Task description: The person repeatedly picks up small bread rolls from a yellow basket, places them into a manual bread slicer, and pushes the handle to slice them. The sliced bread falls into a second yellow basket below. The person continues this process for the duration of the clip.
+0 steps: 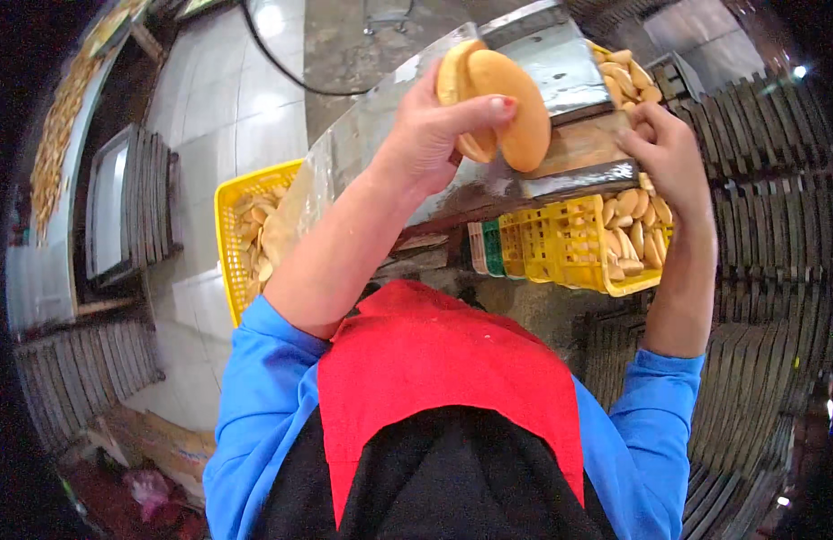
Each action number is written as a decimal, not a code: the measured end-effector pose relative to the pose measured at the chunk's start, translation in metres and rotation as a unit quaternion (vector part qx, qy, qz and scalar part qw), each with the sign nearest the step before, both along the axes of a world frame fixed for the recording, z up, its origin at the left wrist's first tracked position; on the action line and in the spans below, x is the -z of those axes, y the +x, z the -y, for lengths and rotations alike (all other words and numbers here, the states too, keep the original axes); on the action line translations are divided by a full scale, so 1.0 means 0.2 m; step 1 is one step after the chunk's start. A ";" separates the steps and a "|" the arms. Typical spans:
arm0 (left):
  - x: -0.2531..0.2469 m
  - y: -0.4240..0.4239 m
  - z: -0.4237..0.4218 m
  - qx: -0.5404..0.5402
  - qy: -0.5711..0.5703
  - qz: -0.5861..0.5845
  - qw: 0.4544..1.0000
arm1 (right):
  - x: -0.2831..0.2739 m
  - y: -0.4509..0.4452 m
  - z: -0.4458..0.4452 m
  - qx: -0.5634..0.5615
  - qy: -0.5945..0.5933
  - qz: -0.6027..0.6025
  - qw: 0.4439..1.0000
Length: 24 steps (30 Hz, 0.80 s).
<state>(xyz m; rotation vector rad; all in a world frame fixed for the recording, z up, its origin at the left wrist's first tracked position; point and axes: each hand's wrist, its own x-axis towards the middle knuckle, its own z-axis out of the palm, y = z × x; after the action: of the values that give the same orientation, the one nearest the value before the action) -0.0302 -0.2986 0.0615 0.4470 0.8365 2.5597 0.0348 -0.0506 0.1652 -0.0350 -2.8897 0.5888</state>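
Observation:
My left hand (437,131) grips a few long golden bread rolls side by side, the thumb across the front bread roll (511,108). It holds them above a metal worktop (457,196), beside a metal-sided channel with a wooden bed (582,143). At the channel's right end is my right hand (663,145), fingers bent and fingertips close to the wood. Whether anything is between those fingers cannot be made out. Just below that wrist stands a yellow plastic crate (558,246) filled with bread rolls (632,236). More bread rolls (626,74) lie beyond the channel.
Another yellow crate (227,250) of rolls stands left, partly behind a clear plastic sheet (315,182). Stacked trays (761,270) line the right side; more trays (150,196) stand left. A black cable (275,64) crosses above the tiled floor (200,135).

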 end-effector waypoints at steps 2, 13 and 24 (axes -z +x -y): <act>0.02 0.00 -0.06 0.001 0.027 0.029 0.999 | 0.00 0.00 0.03 0.019 0.013 0.011 1.000; -0.09 0.02 -0.19 0.009 0.025 0.039 0.999 | -0.10 -0.02 0.33 -0.228 -0.016 -0.147 0.962; 0.34 0.01 0.39 -0.224 -0.106 0.165 0.955 | -0.09 -0.07 0.42 -0.267 0.329 0.082 0.902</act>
<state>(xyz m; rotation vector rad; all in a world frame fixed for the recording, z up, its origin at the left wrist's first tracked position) -0.0286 -0.3761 -0.0068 -0.2653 1.1704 2.7817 0.0201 -0.1355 0.1829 0.8545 -3.0892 -0.3768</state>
